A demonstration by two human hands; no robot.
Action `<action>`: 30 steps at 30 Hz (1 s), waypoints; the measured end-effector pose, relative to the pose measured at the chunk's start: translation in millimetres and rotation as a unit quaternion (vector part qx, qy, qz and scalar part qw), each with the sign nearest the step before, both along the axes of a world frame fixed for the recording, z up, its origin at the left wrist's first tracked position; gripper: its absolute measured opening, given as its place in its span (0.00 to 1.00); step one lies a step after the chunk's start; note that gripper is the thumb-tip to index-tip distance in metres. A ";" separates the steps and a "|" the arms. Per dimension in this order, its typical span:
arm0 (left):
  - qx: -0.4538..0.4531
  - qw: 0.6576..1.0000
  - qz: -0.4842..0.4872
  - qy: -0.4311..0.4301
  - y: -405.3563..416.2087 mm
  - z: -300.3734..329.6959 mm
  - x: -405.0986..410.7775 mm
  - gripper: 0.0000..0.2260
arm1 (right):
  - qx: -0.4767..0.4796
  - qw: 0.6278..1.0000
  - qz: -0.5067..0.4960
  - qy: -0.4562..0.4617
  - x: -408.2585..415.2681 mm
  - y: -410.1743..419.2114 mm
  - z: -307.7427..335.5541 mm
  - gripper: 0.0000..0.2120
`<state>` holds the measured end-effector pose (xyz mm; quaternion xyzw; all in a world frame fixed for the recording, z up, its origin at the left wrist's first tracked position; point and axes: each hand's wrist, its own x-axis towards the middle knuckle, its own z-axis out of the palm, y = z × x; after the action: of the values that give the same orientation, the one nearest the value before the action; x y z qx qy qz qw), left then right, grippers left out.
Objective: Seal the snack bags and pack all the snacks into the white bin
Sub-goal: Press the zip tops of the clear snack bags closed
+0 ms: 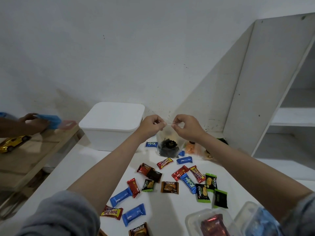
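Observation:
A clear snack bag (pixel 167 147) with dark snacks in its bottom hangs upright above the white table (pixel 170 206). My left hand (pixel 150 124) and my right hand (pixel 185 125) each pinch its top strip, a short gap between them. The white bin (pixel 110 128) stands with its lid on, just left of my left hand. A second clear bag with orange snacks (pixel 193 148) lies behind my right forearm. Several wrapped snacks lie scattered nearer me, among them a blue Kalpa bar (pixel 188 183) and a brown Nextar pack (pixel 170 187).
Clear plastic containers (pixel 211 222) holding wrapped snacks sit at the near right. A white shelf unit (pixel 281 92) rises on the right. To the left, a wooden bench (pixel 34 155) carries a gold toy car (pixel 13 143), and another person's hand (pixel 32 122) holds something blue.

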<state>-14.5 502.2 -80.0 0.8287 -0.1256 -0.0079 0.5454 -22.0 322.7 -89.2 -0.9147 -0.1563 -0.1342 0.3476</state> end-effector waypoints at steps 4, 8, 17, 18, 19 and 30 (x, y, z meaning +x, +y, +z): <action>0.015 0.999 -0.041 -0.001 -1.1 1.5 -3.1 0.05 | -0.017 1.000 0.007 0.006 0.4 -0.5 -1.9 0.04; 0.047 0.998 -0.046 -0.016 -2.6 1.6 -2.8 0.06 | -0.016 1.000 0.017 0.005 -1.9 -0.3 -2.4 0.02; 0.034 0.998 -0.033 -0.031 -6.0 3.8 -1.9 0.03 | -0.007 1.000 0.016 0.013 -4.9 -0.8 2.4 0.04; 0.030 0.999 -0.031 -0.028 -5.3 3.6 -1.0 0.04 | -0.003 1.000 0.016 0.018 -5.2 -2.3 3.3 0.04; 0.023 0.999 -0.027 -0.025 -4.6 3.2 -0.2 0.06 | 0.003 1.000 0.014 0.023 -5.7 -4.2 4.3 0.04; 0.083 0.993 -0.082 0.021 -3.4 8.5 -0.8 0.05 | 0.007 0.998 0.016 0.063 -13.0 -9.0 8.6 0.04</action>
<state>-15.3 498.8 -71.5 0.8576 -0.1806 -0.0801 0.4748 -35.0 313.7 -80.6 -0.9162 -0.1480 -0.0714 0.3654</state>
